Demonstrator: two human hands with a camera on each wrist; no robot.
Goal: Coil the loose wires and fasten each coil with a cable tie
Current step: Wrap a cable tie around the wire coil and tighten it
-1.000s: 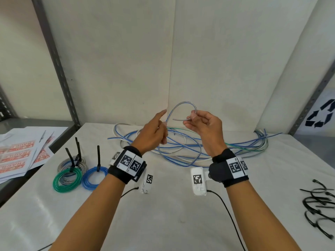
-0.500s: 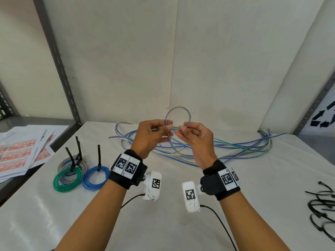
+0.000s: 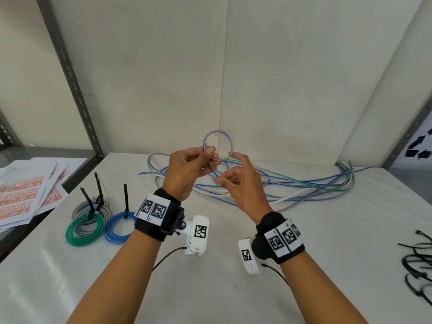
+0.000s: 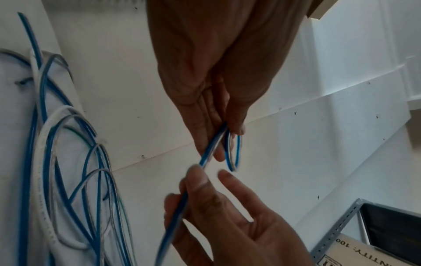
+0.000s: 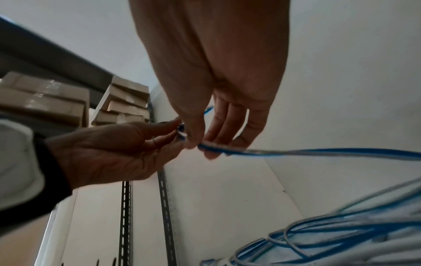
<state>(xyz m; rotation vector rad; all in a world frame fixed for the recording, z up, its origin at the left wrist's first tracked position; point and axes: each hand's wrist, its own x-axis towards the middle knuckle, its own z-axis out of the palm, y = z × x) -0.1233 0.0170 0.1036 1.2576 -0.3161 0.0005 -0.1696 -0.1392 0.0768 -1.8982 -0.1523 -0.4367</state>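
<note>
Wire (image 3: 218, 146), blue and clear, stands in a small ring above the table (image 3: 233, 288), pinched at its lower left by the left hand (image 3: 187, 170). Just beside it, the right hand (image 3: 243, 183) has loosely curled fingers around the trailing length, which runs down to the loose pile (image 3: 292, 185) behind.

Bare table (image 3: 222, 288) before the hands, tangled loose wires (image 3: 292, 185) behind, finished coils (image 3: 102, 225) left, cable ties (image 3: 418, 265) right
</note>
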